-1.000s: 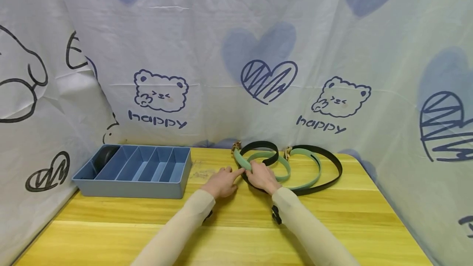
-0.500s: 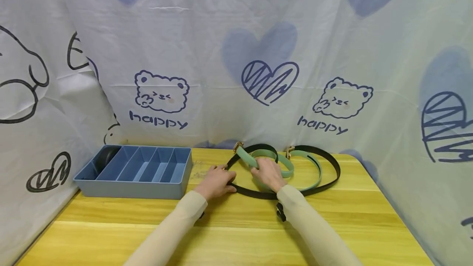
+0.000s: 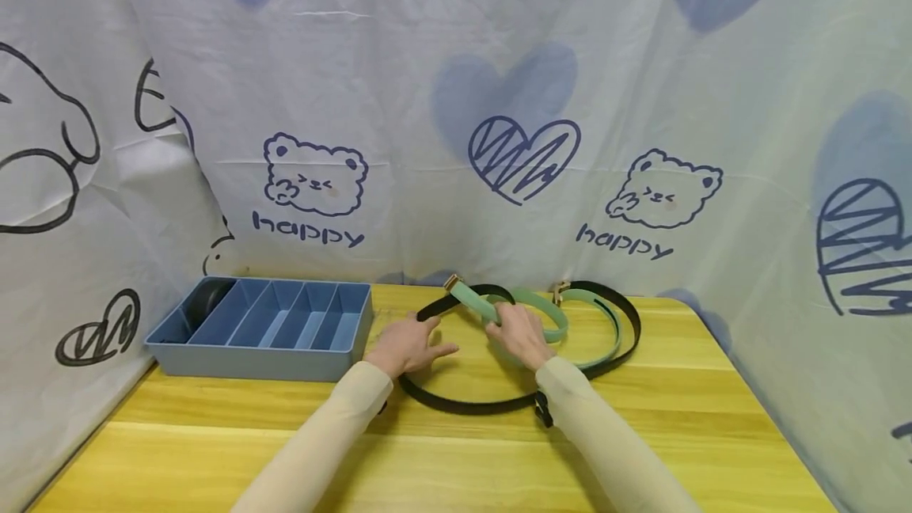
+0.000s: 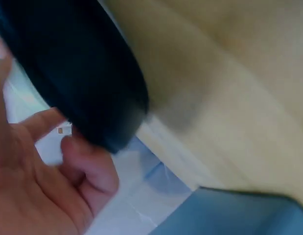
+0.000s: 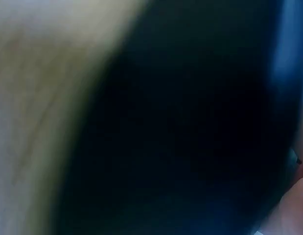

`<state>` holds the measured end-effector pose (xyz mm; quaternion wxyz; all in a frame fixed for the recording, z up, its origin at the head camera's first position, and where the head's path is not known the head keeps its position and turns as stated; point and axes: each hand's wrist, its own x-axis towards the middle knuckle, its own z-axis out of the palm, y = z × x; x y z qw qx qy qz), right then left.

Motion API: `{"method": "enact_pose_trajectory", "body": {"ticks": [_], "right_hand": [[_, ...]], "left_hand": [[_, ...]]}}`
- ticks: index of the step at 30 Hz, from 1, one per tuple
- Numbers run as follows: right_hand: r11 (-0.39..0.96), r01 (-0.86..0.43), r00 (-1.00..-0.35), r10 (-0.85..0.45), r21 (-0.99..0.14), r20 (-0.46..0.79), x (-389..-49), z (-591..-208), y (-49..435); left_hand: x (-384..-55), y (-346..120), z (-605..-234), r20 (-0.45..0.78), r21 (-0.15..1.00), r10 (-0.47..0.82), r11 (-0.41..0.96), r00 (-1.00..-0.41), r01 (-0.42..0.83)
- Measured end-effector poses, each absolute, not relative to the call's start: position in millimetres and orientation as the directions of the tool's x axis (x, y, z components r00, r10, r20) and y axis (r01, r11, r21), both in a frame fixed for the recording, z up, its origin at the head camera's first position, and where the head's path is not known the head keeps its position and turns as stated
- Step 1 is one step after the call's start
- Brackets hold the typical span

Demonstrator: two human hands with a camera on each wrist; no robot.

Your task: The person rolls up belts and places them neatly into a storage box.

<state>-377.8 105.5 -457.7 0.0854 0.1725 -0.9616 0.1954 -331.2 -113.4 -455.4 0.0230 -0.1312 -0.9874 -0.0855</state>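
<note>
In the head view my left hand (image 3: 404,345) is on the black belt (image 3: 470,407), its thumb stretched out to the right. The left wrist view shows curled fingers (image 4: 92,164) hooked at the edge of the black strap (image 4: 78,63). My right hand (image 3: 522,332) grips the green belt (image 3: 473,301) close to its gold buckle (image 3: 452,283); its fingertips are hidden. The black belt curves round in front of both hands and under the right forearm. A blurred black strap (image 5: 180,132) fills most of the right wrist view, hiding the grip.
A blue-grey divided box (image 3: 256,362) stands at the left, with a rolled black belt (image 3: 205,298) in its leftmost part. Loops of green (image 3: 616,331) and black belt, with another gold buckle (image 3: 560,291), lie at the right. A printed curtain (image 3: 413,212) hangs behind the table.
My left hand has moved left, drawing the black belt into a wider curve leftward and towards me. The right hand shifted slightly right with the green belt.
</note>
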Motion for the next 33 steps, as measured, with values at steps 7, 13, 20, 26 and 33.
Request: {"method": "enact_pose_trajectory", "body": {"ticks": [7,13,20,26,33], "right_hand": [[0.847,-0.38,-0.918,-0.297,-0.371,0.262,-378.0,-457.2,110.1],[0.847,-0.399,-0.909,-0.313,-0.352,0.276,-378.4,-457.9,114.9],[0.833,-0.44,-0.886,-0.34,-0.337,0.316,-379.6,-458.8,119.8],[0.824,-0.427,-0.893,-0.321,-0.372,0.314,-382.6,-458.3,125.1],[0.858,-0.424,-0.905,-0.391,-0.289,0.167,-382.3,-460.2,123.3]], "left_hand": [[-332.3,-117.5,-457.2,0.107,0.055,0.247,0.966,-0.963,0.254],[-333.0,-121.4,-456.8,0.093,0.106,0.157,0.98,-0.983,0.167],[-334.9,-128.2,-456.4,0.156,0.165,0.057,0.983,-0.986,0.083],[-333.2,-136.9,-454.9,0.176,0.184,0.025,0.981,-0.984,0.058],[-329.2,-142.1,-454.2,0.165,0.191,0.048,0.978,-0.985,0.08]]}}
